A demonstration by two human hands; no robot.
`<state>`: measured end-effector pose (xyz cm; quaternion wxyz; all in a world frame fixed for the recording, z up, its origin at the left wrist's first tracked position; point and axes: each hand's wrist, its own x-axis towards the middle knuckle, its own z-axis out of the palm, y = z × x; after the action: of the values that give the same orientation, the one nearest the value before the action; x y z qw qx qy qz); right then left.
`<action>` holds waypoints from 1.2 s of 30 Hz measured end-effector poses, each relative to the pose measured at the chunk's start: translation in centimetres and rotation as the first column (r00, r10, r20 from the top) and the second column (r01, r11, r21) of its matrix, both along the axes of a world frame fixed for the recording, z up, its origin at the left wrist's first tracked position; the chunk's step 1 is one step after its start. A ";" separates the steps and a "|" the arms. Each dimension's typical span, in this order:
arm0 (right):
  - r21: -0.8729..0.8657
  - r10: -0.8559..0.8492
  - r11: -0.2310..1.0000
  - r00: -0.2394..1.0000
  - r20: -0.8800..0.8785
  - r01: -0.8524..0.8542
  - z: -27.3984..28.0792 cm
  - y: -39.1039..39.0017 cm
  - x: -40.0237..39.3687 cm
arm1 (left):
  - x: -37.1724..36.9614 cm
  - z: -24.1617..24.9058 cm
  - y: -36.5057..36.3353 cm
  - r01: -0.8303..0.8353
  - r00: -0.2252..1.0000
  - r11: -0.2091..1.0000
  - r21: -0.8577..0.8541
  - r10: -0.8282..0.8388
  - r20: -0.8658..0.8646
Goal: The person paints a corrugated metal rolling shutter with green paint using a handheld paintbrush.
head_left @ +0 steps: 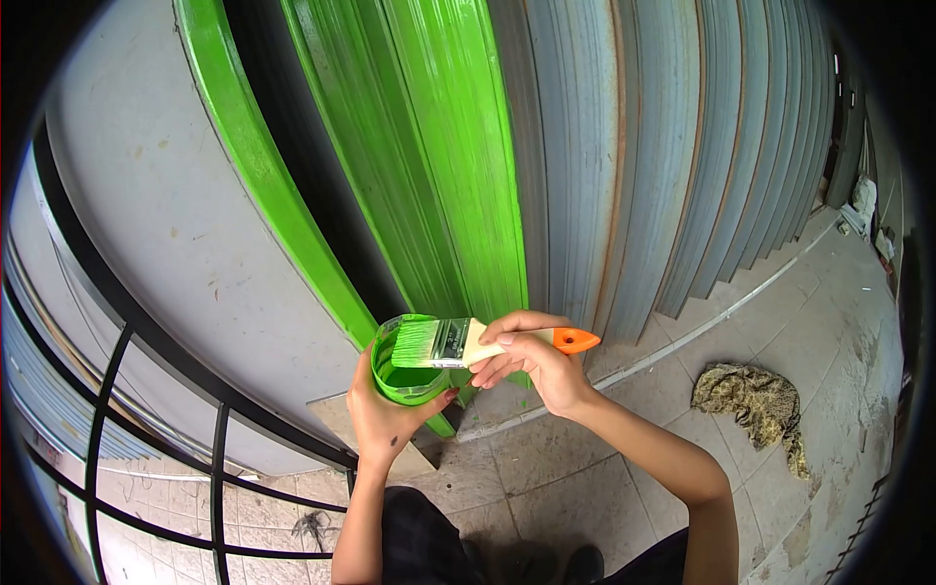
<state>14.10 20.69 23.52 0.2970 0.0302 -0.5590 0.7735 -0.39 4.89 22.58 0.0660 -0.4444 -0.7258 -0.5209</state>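
Note:
My left hand (388, 414) is wrapped around a clear plastic cup (414, 394) with green paint inside. In my right hand (539, 361) is a paintbrush (483, 341), gripped by its pale handle with the orange end pointing right. Green paint coats the bristles, which lie over the mouth of the cup. Beyond the hands rises a folding metal shutter; its left panels (429, 166) are shiny green, while the panels to the right (575, 175) are bare grey with rust streaks. A green post (263, 185) stands at the left.
A black metal grille (219, 458) curves along the lower left, before a pale wall (166, 185). On the tiled floor (585, 497) at the right lies a crumpled patterned cloth (746, 405). A floor track (721, 317) runs below the shutter.

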 end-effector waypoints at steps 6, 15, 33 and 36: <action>-0.143 -0.147 0.983 0.962 -0.232 0.116 -0.7 1.1 -1.4 | -0.9 -0.4 -0.6 0.022 0.998 0.999 0.031 -0.024 0.051; -0.434 -0.461 0.811 0.885 -0.060 0.393 -22.4 0.1 -5.1 | -0.4 0.2 -2.2 0.050 0.995 0.997 0.056 -0.055 0.089; -0.493 -0.625 0.729 0.754 -0.200 0.474 -27.2 -0.8 -11.4 | 3.3 0.8 -3.6 0.007 0.995 0.997 -0.074 0.001 0.104; -0.497 -0.628 0.699 0.774 -0.081 0.515 -33.9 -2.1 -11.2 | 3.7 0.9 -4.0 0.022 0.998 0.998 -0.051 -0.019 0.058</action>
<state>2.88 18.57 -10.36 0.5890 -0.1203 -0.3057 0.7383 3.35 0.93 23.51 0.0282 -0.4382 -0.7360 -0.5153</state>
